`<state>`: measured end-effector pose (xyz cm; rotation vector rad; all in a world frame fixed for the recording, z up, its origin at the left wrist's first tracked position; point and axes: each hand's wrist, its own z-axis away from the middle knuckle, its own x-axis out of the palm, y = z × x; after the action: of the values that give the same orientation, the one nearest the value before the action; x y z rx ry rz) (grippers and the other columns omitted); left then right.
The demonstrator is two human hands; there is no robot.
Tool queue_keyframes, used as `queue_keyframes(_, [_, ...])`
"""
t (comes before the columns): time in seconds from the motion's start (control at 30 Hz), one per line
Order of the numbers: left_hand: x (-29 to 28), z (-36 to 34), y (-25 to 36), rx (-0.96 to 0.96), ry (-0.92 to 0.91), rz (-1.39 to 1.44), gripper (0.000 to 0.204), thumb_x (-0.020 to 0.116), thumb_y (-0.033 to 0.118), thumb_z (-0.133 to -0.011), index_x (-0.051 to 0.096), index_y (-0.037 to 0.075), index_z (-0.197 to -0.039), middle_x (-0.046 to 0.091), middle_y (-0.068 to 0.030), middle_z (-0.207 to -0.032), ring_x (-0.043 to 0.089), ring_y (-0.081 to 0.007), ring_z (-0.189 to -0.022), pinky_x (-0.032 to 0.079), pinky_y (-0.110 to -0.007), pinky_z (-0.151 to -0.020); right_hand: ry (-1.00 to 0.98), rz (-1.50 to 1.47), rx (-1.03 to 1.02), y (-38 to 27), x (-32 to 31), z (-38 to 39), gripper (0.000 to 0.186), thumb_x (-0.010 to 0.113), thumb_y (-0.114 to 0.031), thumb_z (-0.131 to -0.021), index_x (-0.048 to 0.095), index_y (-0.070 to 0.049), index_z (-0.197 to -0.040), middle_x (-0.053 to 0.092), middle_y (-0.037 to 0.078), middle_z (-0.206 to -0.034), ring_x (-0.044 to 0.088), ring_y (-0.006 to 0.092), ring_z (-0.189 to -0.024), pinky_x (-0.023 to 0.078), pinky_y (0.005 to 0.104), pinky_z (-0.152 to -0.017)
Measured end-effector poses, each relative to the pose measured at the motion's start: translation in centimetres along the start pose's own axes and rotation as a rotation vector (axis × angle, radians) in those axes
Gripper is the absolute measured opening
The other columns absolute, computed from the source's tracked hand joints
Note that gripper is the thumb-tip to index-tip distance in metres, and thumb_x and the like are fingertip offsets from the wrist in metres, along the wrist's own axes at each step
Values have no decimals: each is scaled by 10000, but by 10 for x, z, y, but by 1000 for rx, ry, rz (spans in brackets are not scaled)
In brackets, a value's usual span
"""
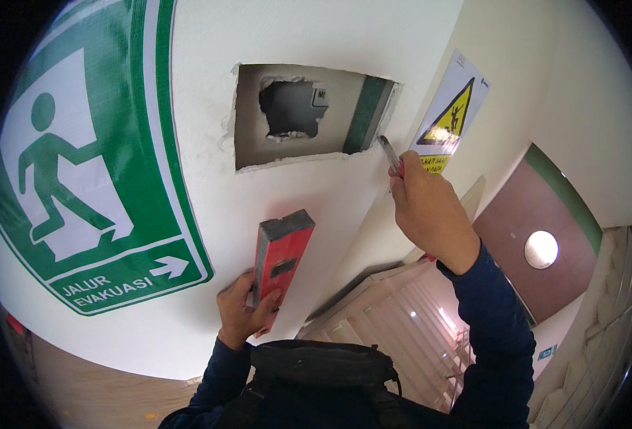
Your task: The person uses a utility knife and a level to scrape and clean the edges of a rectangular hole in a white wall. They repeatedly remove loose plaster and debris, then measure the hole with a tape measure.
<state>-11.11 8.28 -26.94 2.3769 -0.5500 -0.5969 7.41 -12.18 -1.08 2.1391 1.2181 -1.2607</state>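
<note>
My left hand point(243, 307) is wrapped round a red spirit level point(284, 261) with a dark end cap. The level is tilted, its capped end up, below a rectangular cut-out in the white wall point(201, 193). My right hand point(434, 211) is closed on a utility knife point(389, 153) with red on its handle. Its grey blade points up and left, the tip at or very near the lower right corner of the cut-out. Inside the opening are a ragged smaller hole point(293, 111) in the back panel and a green strip point(367, 114) at the right.
A large green evacuation sign point(187, 236) covers the wall at left. A yellow warning sign point(450, 114) hangs round the corner at right. Below lie stairs point(395, 314) with a railing point(462, 357). A brown door point(516, 229) with a round window stands farther right. A black bag point(323, 365) is at my front.
</note>
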Motion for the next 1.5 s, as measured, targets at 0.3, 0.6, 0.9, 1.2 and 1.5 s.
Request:
queue_keyframes(0.3, [-4,1,5,-26,-66,-33,409,838,242,-840,686,17,-1146,739,-160,-921,740,-281,-780,574,-362,-719,-242,-113,129,-16,-13,-1,245,495,-167,-1044,466,72,-1000,609,258,-668,660,376,-514,527,493,-473])
queue_keyframes(0.6, [-1,-3,12,-24,-110,-23,410,832,221,-848,680,17,-1170,744,-169,-926,749,-282,-795,576,-373,-720,-249,38,-2,9,-13,-5,229,593,-180,-988,544,23,-1082,635,161,-687,690,293,-570,555,430,-515])
queue_keyframes(0.9, [-4,-5,11,-19,-53,-35,408,830,237,-832,682,46,-1160,742,-153,-889,737,-345,-778,570,-394,-690,305,773,-297,-22,-49,-24,104,605,-165,-985,593,-64,-1010,688,108,-798,754,274,-712,584,412,-572])
queue_keyframes(1.2, [-3,-1,16,-2,-8,-60,385,840,216,-829,670,50,-1132,735,-152,-881,729,-360,-771,567,-408,-691,191,706,-274,-10,-78,-48,121,591,-119,-974,629,-18,-920,702,160,-771,757,324,-765,599,438,-652])
queue_keyframes(1.5, [1,0,16,-79,8,28,348,849,219,-834,694,41,-1090,742,-141,-854,736,-330,-758,564,-386,-711,61,573,-379,-12,-29,-14,125,592,-123,-961,640,-26,-900,715,164,-778,755,319,-729,591,443,-616])
